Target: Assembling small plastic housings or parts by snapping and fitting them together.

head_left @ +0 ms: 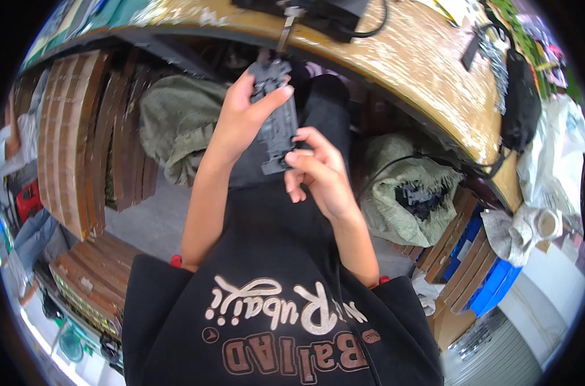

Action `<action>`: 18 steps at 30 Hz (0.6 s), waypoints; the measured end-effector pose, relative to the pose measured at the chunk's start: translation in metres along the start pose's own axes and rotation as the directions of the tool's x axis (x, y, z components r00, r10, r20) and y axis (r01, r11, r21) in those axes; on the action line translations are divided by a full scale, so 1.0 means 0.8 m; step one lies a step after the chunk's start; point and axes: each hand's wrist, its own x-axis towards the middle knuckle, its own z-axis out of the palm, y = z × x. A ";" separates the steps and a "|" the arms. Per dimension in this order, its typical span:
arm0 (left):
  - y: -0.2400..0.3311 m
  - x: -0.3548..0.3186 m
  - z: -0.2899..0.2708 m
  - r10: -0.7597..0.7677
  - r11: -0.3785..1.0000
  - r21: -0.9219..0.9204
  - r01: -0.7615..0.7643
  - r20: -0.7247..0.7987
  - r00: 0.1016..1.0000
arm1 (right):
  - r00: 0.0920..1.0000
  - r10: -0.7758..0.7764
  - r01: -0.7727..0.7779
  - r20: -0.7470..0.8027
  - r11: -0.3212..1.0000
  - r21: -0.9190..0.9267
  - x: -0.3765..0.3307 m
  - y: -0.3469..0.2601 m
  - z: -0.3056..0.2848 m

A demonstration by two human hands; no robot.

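A long dark grey plastic piece [279, 125], shaped like a toy car chassis, is held over my lap, just below the bench edge. Gripping its far end from the left is my left hand [244, 112], the thumb lying across the top. At the near right end, my right hand [321, 167] has its thumb and forefinger pinched on the chassis edge, with the other fingers curled. A metal rod [286, 31] points down from a black machine [331, 14] on the bench, close to the chassis's far end.
The film-covered wooden bench [421, 71] spans the top. A sack of dark grey parts [395, 219] stands right, a green-grey sack [180, 119] left. Stacked brown boards [67, 141] and blue bins [495, 286] flank me. A black cable [376, 29] lies on the bench.
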 end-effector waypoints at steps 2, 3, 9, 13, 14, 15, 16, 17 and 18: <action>-0.029 -0.010 0.008 -0.057 0.998 0.037 0.056 0.035 0.998 | 0.998 0.057 -0.057 -0.008 0.998 -0.019 -0.004 0.014 -0.021; -0.041 -0.018 0.010 -0.115 0.990 0.088 0.111 0.038 0.993 | 0.997 0.071 -0.071 0.009 0.997 -0.027 -0.005 0.024 -0.035; -0.089 -0.061 0.001 -0.480 0.877 0.134 0.461 0.279 0.832 | 0.869 -0.163 0.065 -0.467 0.974 -0.219 -0.072 0.063 -0.112; -0.119 -0.073 -0.034 -0.563 0.824 0.165 0.542 0.125 0.817 | 0.246 -0.610 0.281 -0.753 0.788 -0.547 -0.128 0.093 -0.173; -0.123 -0.075 -0.044 -0.565 0.819 0.185 0.543 0.096 0.819 | 0.117 -0.594 0.285 -0.796 0.788 -0.546 -0.141 0.091 -0.191; -0.127 -0.077 -0.055 -0.566 0.814 0.204 0.544 0.065 0.822 | -0.012 -0.567 0.289 -0.824 0.787 -0.545 -0.152 0.088 -0.213; -0.128 -0.078 -0.066 -0.577 0.802 0.223 0.554 0.050 0.815 | -0.050 -0.544 0.291 -0.838 0.795 -0.533 -0.164 0.090 -0.240; -0.134 -0.078 -0.078 -0.589 0.787 0.242 0.568 0.021 0.808 | -0.090 -0.521 0.295 -0.849 0.801 -0.522 -0.175 0.093 -0.271; -0.142 -0.080 -0.094 -0.599 0.771 0.272 0.575 0.004 0.801 | -0.097 -0.517 0.299 -0.851 0.800 -0.520 -0.183 0.096 -0.302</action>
